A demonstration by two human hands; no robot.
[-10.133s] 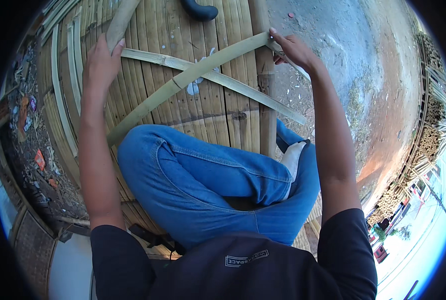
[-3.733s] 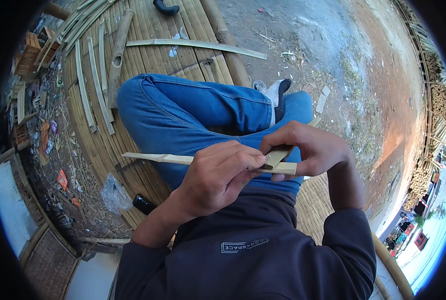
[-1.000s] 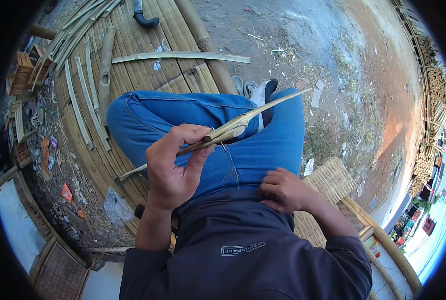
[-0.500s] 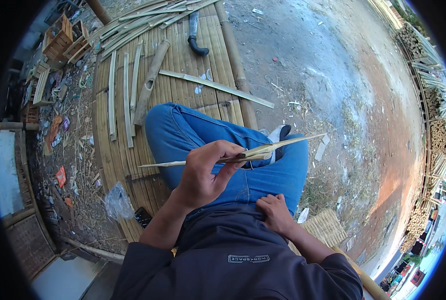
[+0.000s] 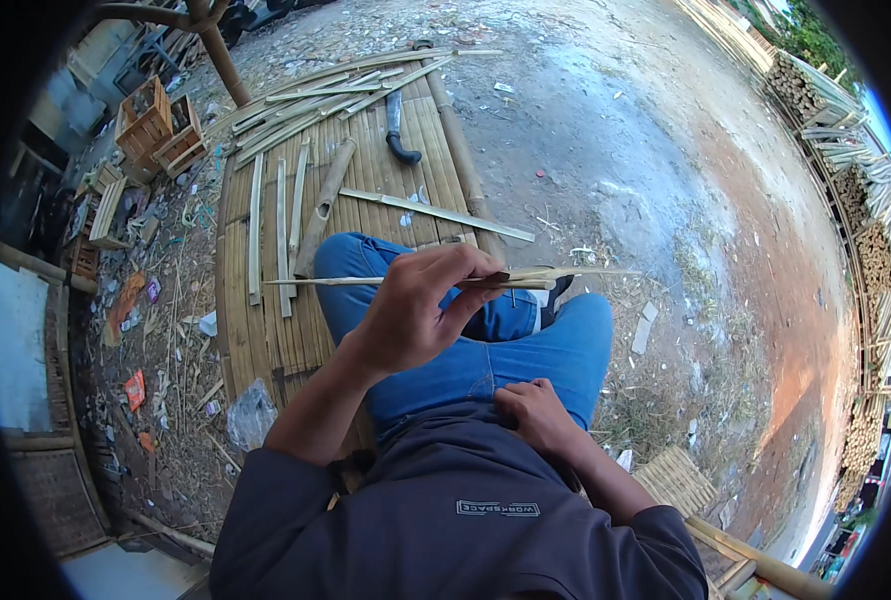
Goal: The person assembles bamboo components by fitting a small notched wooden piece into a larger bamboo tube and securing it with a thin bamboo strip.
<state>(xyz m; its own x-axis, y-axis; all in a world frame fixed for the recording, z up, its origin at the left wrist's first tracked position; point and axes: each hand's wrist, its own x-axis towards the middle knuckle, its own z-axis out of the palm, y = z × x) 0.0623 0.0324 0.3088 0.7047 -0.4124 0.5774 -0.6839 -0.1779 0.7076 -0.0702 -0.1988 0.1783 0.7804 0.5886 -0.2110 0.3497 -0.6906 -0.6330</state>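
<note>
Since half a second ago the left hand (image 5: 421, 315) has levelled the thin pale split bamboo strip (image 5: 436, 281) at frame centre, pinching it above the blue-jeaned knee (image 5: 526, 345) for balance, while the right hand (image 5: 536, 415) rests loosely curled, empty, on the lap.

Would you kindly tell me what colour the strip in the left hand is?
Pale tan bamboo strip, seen in the head view.
</note>
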